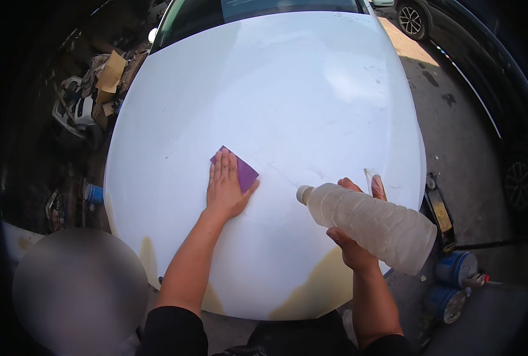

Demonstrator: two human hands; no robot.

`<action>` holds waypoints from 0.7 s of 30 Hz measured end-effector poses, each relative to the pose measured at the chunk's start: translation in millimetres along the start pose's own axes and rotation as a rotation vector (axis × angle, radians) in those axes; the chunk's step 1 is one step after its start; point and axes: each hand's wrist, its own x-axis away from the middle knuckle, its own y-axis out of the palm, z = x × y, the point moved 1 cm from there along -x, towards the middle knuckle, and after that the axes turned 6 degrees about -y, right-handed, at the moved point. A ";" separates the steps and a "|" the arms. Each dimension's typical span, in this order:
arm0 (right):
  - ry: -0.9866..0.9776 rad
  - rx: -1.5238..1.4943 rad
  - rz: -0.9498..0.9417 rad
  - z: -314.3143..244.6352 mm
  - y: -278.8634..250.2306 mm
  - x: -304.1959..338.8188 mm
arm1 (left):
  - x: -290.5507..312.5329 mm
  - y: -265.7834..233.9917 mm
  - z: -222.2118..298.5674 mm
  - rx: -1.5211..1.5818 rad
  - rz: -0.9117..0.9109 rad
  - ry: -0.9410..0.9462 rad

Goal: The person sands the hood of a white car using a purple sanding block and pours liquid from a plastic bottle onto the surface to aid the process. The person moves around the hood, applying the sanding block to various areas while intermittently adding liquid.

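On the white car hood (264,107), my left hand (225,187) presses a folded purple sheet of sandpaper (247,174) against the paint. Its fingers lie straight and close together over the sheet, with the thumb along the right edge. To the right, my right hand (359,252) is closed around a ribbed, cloudy plastic bottle (370,222). The bottle is tilted, its cap end pointing left above the hood. By the fingertips of that hand shows a thin clear piece (369,179), partly hidden; I cannot tell what it is.
Yellowish patches (317,285) mark the hood's front edge. At left lie cardboard (111,74) and car parts (77,113). Blue cans (455,269) and a black-and-yellow tool (439,210) stand at right, near a dark car (483,65). A blurred round patch (80,291) covers the lower left.
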 end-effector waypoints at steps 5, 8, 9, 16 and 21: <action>-0.146 0.365 -0.325 -10.6 -17.2 -3.9 | -110.5 -21.3 25.5 0.021 0.095 -0.122; -0.134 0.463 -0.391 -11.1 -25.9 -3.2 | -94.0 -2.6 124.2 -0.024 0.083 0.172; -0.128 0.491 -0.384 -12.0 -31.8 -4.1 | -73.5 1.4 145.6 -0.044 0.026 0.237; 0.022 0.125 -0.043 -9.5 -51.9 4.7 | -32.7 6.6 25.5 0.017 0.046 -0.023; 0.057 0.090 0.035 -7.8 -49.6 11.4 | -138.7 -16.5 79.9 0.012 0.104 -0.054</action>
